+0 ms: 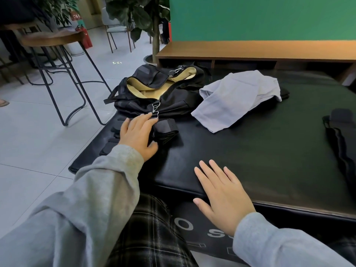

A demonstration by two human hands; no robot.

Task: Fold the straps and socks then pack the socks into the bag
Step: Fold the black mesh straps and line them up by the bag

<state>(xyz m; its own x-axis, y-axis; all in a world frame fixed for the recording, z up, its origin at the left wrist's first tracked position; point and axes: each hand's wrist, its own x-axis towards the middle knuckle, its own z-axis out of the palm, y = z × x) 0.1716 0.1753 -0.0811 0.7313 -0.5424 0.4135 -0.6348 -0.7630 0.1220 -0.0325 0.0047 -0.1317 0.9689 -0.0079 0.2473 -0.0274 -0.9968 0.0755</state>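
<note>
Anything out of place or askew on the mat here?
Mostly no. The grey cloth lies crumpled, partly over a dark item, and the open bag sits at the mat's far-left edge. Nothing looks spilled or damaged.

The flat left hand (139, 134) covers part of the black folded strap pile (165, 130). The long black padded strap (341, 139) runs off the right edge.

My left hand (138, 134) lay extended forward, fingers straight, palm down. My right hand (221, 197) rested flat, fingers spread. Both forearms were grey-sleeved.
</note>
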